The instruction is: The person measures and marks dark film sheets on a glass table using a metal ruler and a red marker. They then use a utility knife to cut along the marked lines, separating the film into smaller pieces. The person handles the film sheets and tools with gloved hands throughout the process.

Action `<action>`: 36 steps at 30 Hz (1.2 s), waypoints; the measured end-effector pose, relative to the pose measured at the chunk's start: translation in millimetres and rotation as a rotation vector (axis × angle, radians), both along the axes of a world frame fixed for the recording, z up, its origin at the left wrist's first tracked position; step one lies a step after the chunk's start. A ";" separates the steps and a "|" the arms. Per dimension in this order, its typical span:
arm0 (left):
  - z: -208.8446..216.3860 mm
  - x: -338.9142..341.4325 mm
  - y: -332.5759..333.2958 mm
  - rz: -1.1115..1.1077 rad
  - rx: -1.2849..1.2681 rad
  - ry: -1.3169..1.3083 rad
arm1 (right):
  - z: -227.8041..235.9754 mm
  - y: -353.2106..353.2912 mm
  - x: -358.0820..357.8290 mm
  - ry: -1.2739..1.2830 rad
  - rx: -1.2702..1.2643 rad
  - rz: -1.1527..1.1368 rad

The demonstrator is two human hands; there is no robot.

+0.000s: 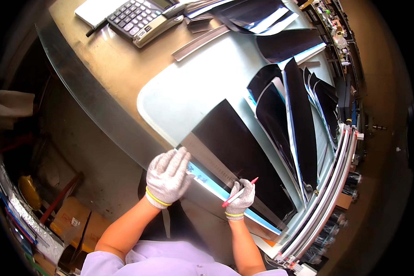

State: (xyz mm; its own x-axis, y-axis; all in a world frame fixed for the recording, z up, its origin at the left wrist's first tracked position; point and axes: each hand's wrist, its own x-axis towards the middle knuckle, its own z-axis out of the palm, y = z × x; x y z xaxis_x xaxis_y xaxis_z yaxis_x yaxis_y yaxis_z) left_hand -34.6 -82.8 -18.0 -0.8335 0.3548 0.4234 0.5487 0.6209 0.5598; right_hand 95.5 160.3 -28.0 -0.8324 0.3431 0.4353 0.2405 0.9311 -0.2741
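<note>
A black film sheet (237,138) lies on the pale glass panel (170,101) at the table's near edge. Along its near side runs a greyish see-through ruler (207,158), with a blue-and-white strip (214,181) showing beside it. My left hand (166,177), in a grey knit glove with a yellow cuff, rests at the left end of the sheet and ruler, fingers stretched out and holding nothing. My right hand (241,202), gloved alike, grips a red-and-white pen (237,195) over the ruler's middle. Its palm side is hidden.
Several curled black film pieces (273,115) lie to the right, with more film (257,16) at the back. A calculator (135,20), a white notepad (94,11) and a thin strip (200,43) are at the far left. Metal rails (326,198) border the right side. Cardboard boxes (73,221) stand below left.
</note>
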 end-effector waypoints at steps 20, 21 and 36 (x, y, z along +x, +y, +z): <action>17.7 -14.3 -5.0 0.079 -0.017 -0.279 | -1.9 -3.9 -1.4 -0.080 0.061 -0.024; 27.7 -23.3 -0.9 0.108 -0.022 -0.318 | -0.5 -3.1 -2.4 -0.080 0.035 -0.036; -45.7 -79.2 -11.3 0.047 -0.295 -0.428 | -6.4 -5.7 12.7 -0.339 -0.004 -0.185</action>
